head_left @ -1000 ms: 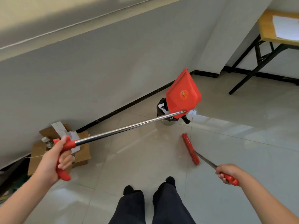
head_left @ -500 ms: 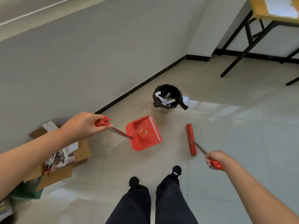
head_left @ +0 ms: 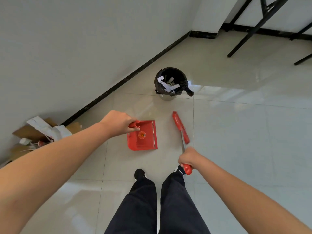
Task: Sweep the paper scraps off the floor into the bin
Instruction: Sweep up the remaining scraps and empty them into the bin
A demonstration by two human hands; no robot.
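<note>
Dropping away from its tip over the bin (head_left: 157,81), the dustpan (head_left: 145,141) is now sitting low between the bin and the person's shoes, lip facing the broom (head_left: 180,127); whether it is touching the tiles I cannot tell. The floor (head_left: 236,132) is lying open and glossy to the right and ahead, giving wide room for a sweep. The wall (head_left: 67,48) and its dark skirting are closing off the left side, and the black bench legs (head_left: 253,26) are standing well apart at the far right. A cardboard box (head_left: 30,132) of rubbish is sitting against the wall, left of the left arm. The left hand (head_left: 116,123) is curling round the dustpan's red grip from above; the right hand (head_left: 188,157) is wrapping the broom's handle end. The paper scraps (head_left: 168,83) are lying inside the bin, and none are showing on the tiles, so the emptying is looking finished. Next is probably checking for strays along the skirting
</note>
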